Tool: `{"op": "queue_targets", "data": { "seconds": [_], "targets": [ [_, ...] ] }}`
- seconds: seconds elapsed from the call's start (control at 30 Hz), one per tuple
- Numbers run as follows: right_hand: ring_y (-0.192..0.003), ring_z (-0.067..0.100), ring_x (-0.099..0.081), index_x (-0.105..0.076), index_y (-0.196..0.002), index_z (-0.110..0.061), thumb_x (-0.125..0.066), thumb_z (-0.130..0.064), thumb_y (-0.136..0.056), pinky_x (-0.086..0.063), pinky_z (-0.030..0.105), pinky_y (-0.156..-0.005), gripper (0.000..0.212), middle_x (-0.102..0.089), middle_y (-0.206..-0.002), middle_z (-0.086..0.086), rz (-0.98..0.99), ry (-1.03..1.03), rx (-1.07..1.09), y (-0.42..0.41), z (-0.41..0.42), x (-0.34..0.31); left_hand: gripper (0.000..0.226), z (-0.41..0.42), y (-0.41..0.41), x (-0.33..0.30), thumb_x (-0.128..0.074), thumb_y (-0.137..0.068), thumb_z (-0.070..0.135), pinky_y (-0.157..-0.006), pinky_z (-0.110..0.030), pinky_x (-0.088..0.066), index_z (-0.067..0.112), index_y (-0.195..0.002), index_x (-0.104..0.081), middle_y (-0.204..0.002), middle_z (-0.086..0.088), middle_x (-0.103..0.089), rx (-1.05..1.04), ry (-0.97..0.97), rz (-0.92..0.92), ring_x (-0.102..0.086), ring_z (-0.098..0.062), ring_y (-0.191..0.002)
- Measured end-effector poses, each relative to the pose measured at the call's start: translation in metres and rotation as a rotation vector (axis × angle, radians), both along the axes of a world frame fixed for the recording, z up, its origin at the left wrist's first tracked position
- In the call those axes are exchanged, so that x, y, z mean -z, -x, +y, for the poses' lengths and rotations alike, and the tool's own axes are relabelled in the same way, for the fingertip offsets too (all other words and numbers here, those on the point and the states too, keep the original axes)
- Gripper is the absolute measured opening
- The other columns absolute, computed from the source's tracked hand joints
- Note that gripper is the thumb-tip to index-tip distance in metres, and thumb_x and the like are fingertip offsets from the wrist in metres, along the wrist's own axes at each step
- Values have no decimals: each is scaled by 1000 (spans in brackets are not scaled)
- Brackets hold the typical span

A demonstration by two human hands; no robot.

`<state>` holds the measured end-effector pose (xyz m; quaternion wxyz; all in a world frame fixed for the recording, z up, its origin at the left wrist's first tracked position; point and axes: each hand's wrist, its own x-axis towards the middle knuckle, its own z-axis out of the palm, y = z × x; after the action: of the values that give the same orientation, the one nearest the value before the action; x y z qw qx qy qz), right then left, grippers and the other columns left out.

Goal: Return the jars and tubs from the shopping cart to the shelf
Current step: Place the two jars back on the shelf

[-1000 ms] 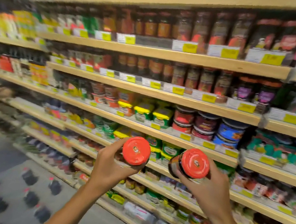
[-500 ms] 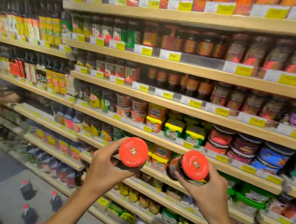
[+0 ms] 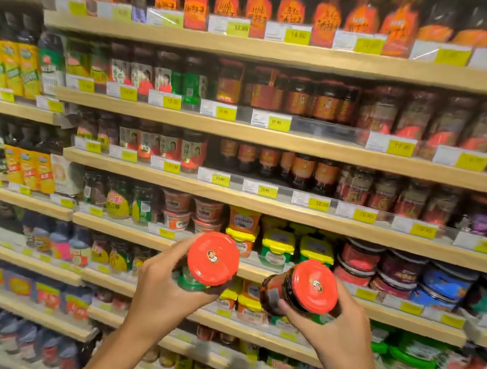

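While both hands grip red-lidded jars, left hand (image 3: 164, 292) jar (image 3: 212, 258), right hand (image 3: 343, 335) jar (image 3: 308, 289), shelf (image 3: 274, 138) labels seem blurred.

Smooth, glossy red lids (image 3: 213, 258) capped dark glass jars (image 3: 275, 293); pale matt wood shelves (image 3: 287, 52) carried clear plastic price strips (image 3: 313, 196).

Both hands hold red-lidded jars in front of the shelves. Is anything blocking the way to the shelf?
Nothing visible stands between the jars and the shelves; the shelf rows themselves look full across their fronts.
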<state>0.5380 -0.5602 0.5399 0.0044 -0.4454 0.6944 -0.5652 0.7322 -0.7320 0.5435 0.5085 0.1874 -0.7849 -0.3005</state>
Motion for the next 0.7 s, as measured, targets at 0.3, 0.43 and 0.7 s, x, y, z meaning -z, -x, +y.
{"op": "queue_targets", "data": {
  "seconds": [0.3,0.43,0.7],
  "targets": [
    [-98,-12,-62,-61,-119,-34,-82,-62,-54,-47,5,-82,74,-67,-105,-27,64,110,53,62,-59,-30,76,-54,66,-39,-87,-55,54,-85,-10,-48,36,-123,-60,-113,27,-66,65,75,-3,-61,7,-107],
    [-99,-6,-66,-64,-119,-35,-84,-60,-57,-53,16,-85,70,-71,-105,-24,111,131,58,77,-84,-45,75,-84,81,-48,-91,-55,46,-84,-13,-52,30,-123,-64,-111,22,-69,73,81,24,-65,4,-104],
    [-97,-5,-67,-64,-111,-39,-86,-53,-58,-50,9,-80,60,-70,-104,-28,108,221,114,70,-118,-67,82,-134,102,-72,-93,-51,48,-90,-16,-51,27,-125,-64,-117,17,-69,205,87,60,-64,3,-108]
  ]
}}
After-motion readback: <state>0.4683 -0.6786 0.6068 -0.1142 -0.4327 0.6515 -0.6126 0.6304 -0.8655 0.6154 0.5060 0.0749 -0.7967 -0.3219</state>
